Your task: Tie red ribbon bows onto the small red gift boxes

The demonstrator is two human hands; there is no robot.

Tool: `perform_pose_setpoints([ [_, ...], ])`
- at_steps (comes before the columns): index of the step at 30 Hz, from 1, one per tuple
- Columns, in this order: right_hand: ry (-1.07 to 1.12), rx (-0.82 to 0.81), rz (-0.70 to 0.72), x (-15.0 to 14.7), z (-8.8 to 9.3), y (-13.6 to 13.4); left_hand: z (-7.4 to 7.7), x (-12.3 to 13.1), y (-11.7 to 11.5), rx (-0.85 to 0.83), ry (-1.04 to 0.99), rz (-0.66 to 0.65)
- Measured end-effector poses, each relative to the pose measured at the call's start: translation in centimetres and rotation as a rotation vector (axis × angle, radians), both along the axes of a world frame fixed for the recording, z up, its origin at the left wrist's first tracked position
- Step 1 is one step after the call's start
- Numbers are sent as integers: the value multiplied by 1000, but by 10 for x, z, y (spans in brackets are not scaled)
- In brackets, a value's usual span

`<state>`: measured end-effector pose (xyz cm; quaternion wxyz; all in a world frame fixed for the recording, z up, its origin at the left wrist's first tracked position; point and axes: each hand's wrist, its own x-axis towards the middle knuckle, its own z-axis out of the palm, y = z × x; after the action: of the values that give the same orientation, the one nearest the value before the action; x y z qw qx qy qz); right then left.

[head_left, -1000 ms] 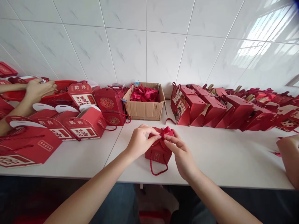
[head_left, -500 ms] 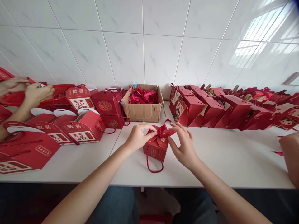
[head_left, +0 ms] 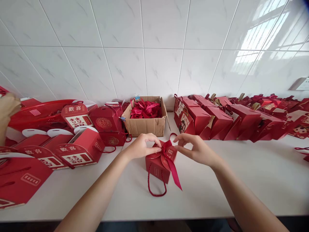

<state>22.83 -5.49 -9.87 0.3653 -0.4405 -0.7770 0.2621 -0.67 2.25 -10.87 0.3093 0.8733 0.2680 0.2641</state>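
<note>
A small red gift box (head_left: 156,169) with a twisted cord handle (head_left: 156,195) sits on the white table before me. A dark red satin ribbon (head_left: 174,170) crosses its top, with one tail hanging down the front and a loop standing up at the back. My left hand (head_left: 142,147) pinches the ribbon at the middle of the lid, thumb and forefinger together. To the right, my right hand (head_left: 195,149) has its fingers curled at the ribbon's raised loop, the tips of forefinger and thumb close to each other.
A cardboard box (head_left: 145,127) of loose ribbons (head_left: 146,109) stands against the tiled wall. Several red gift boxes (head_left: 77,149) crowd the left, near a red plastic basket (head_left: 45,111) and another person's hand (head_left: 8,104). Rows of red boxes (head_left: 217,119) line the right back.
My right hand has drawn its fingers in at the loop, and a ribbon tail now hangs down the box front. My left hand keeps its pinch. The view has tilted up.
</note>
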Motion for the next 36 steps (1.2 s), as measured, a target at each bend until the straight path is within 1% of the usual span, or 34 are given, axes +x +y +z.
perform_pose_setpoints([
  [2, -128, 26, 81, 1, 2, 21, 0, -1, 2, 2, 7, -19],
  [4, -197, 4, 213, 0, 4, 38, -2, -1, 3, 11, -14, -13],
  [6, -237, -37, 310, -1, 7, 48, -5, 0, 0, 22, -46, -7],
  [8, -287, -60, 338, -1, 11, 52, -8, 1, -3, 35, -81, -6],
  [12, -368, -58, 297, -4, 20, 49, -11, 3, -10, 36, -137, 20],
  [15, -331, -91, 254, -8, 25, 47, -13, 3, -12, -9, -165, 53],
  [17, -272, -151, 245, -10, 27, 45, -15, 3, -13, -29, -182, 68],
  [20, -219, -250, 269, -14, 26, 43, -18, 3, -13, -42, -197, 77],
  [24, -223, -325, 176, -21, 22, 42, -18, 4, -14, -53, -197, 66],
  [27, -184, -442, 117, -26, 21, 42, -17, 4, -16, -50, -190, 70],
  [29, -171, -485, 90, -28, 22, 42, -17, 3, -17, -43, -187, 78],
  [33, -206, -471, 73, -29, 19, 43, -16, 3, -19, -23, -178, 89],
  [36, -235, -430, 12, -27, 16, 43, -16, 4, -20, -3, -174, 106],
])
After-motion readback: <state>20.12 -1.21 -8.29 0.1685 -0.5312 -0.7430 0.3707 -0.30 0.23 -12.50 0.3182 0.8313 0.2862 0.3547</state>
